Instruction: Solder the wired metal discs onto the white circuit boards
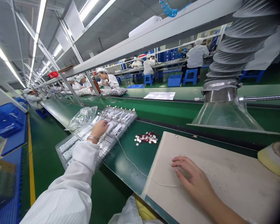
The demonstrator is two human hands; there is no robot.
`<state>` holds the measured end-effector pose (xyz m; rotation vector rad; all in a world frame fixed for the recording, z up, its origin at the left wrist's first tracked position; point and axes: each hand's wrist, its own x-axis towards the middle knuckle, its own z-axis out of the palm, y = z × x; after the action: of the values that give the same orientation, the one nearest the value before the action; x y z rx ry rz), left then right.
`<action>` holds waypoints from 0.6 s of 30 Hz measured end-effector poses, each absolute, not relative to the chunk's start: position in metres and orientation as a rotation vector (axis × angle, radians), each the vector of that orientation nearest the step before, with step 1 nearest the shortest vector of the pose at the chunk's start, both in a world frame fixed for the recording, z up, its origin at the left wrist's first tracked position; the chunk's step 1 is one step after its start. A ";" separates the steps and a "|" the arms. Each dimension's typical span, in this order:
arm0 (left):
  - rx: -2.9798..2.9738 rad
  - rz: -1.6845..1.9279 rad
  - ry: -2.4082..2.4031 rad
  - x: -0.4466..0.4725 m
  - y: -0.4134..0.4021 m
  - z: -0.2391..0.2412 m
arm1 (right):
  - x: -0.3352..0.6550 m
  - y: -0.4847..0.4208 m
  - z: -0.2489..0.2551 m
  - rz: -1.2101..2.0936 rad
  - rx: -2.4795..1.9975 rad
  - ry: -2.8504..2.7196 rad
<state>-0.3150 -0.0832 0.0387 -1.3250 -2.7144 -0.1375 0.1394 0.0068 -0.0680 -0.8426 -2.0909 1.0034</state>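
Note:
My left hand (99,129), with a bracelet at the wrist, is over a clear plastic tray (60,147) of compartments holding white flat parts with small round-ended wires. Its fingers are drawn together at one compartment; whatever they hold is hidden. Palm down above a beige board (163,158), my right hand (191,174) has its fingers slightly bent and apart, with nothing in it. A thin white cord (136,168) runs from the tray's edge across the bench to the board, ending below the right hand. Between tray and board lies a pile of small silver discs with dark red wires (148,137).
A clear plastic bag (81,118) rests against the tray's far side. A transparent fume hood (226,115) on a grey duct hangs over the right side. A roll of tape (274,158) stands at the right edge. Other people in white sit along the green bench.

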 end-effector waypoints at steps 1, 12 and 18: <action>-1.266 -0.143 -2.731 -0.323 -0.095 0.044 | 0.139 0.006 -0.067 0.998 -0.845 -2.090; -1.305 0.084 -2.789 -0.320 -0.164 0.023 | 0.138 0.003 -0.062 0.964 -0.884 -2.084; -1.224 0.260 -2.684 -0.302 -0.168 -0.001 | 0.140 0.005 -0.062 0.995 -0.884 -2.090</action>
<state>-0.3025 -0.1676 -0.0013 -1.2238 -2.6839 0.2595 0.1401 0.0048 -0.0617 -0.8837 -2.0902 0.9946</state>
